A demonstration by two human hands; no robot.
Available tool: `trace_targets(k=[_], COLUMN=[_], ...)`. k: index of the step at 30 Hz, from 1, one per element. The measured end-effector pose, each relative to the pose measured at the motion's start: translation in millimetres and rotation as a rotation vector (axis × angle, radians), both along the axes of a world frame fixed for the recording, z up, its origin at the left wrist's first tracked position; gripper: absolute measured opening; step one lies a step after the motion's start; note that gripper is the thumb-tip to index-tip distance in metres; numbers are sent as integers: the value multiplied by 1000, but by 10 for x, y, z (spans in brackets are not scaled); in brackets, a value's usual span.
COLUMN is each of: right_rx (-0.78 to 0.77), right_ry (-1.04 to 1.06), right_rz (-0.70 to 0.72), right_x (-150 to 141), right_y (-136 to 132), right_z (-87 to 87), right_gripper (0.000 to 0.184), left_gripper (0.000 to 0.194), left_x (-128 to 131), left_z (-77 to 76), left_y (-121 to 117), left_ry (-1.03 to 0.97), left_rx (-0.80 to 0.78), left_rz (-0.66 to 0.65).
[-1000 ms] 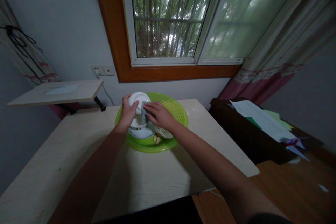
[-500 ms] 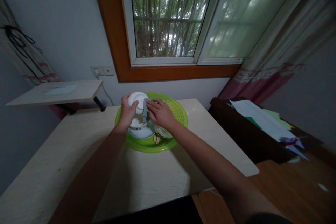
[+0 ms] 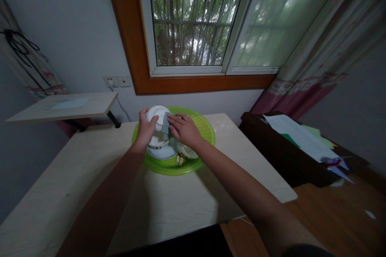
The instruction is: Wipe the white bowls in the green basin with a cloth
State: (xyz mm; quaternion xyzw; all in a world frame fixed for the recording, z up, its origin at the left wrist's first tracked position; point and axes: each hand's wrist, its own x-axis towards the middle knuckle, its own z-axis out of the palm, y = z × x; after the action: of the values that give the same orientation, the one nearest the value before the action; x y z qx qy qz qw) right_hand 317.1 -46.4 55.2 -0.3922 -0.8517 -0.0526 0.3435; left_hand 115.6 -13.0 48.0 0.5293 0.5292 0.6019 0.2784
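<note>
My left hand point(image 3: 146, 125) grips a white bowl point(image 3: 157, 115), tilted on its side with its base toward me. A grey cloth point(image 3: 166, 126) is pressed against the bowl's right side by my right hand point(image 3: 183, 129), its fingers closed over the cloth. Below them is a round green plastic basket point(image 3: 170, 169) holding more dishes. Another white bowl point(image 3: 158, 140) and a white plate point(image 3: 163, 152) lie under the held bowl. A further bowl point(image 3: 188, 151) with a coloured pattern is partly hidden beneath my right wrist. Small light-brown pieces point(image 3: 179, 160) lie beside it.
The basket stands on a pale wooden table point(image 3: 175, 200). A raised shelf point(image 3: 66, 108) with a sheet of paper is at the left. Behind is a window point(image 3: 193, 20). Right of the table, papers point(image 3: 301, 136) lie on a dark brown piece of furniture point(image 3: 268, 148).
The grey cloth has shifted slightly against the bowl. Both hands and the bowl stay in nearly the same place.
</note>
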Motion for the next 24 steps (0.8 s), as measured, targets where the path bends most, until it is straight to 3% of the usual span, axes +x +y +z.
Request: trace_targets(k=[6, 12, 18, 24], right_rx=[32, 12, 24, 9], right_ry=[-86, -1, -102, -25], right_rz=[225, 36, 241, 48], right_x=[4, 13, 8, 15], right_y=[-47, -13, -48, -33], right_z=[5, 8, 20, 10], right_gripper=[44, 44, 47, 48], left_gripper=[52, 53, 53, 54], left_x=[-14, -15, -5, -1], left_z=[-39, -39, 15, 15], left_y=[48, 44, -8, -4], left_ry=[3, -13, 8, -2], left_rx=[11, -3, -13, -19], left_rz=[20, 5, 14, 10])
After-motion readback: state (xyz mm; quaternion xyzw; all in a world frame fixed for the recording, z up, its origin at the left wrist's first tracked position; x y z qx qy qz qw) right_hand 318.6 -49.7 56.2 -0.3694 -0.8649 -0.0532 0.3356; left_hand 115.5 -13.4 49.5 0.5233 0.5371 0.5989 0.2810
